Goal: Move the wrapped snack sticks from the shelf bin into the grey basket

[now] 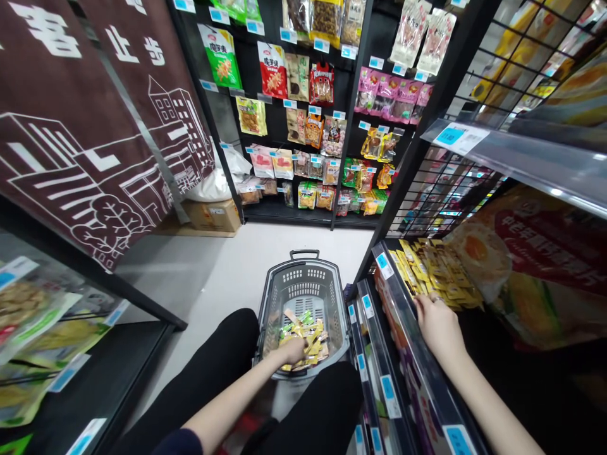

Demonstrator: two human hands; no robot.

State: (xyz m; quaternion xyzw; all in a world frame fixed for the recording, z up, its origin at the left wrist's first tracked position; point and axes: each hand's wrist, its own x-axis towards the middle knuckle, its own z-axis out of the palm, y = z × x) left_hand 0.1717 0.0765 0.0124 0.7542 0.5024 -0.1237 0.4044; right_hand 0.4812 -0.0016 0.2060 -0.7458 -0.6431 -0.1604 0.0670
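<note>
I am crouched in a shop aisle with a grey plastic basket [303,278] on the floor between my knees. My left hand [290,351] reaches into the basket and closes on small yellow snack packets [310,338] heaped at its bottom. My right hand [439,325] rests on a shelf to the right, its fingers curled down onto a row of small yellow packets [434,272] stacked there. Whether the right hand grips one of them is hidden.
Black shelving with hanging snack bags [313,114] faces me across the pale floor. A brown printed curtain [95,126] hangs at left, a cardboard box [212,215] below it. Shelf rails with blue price tags [386,385] run along my right; more bagged snacks [33,328] fill the left shelf.
</note>
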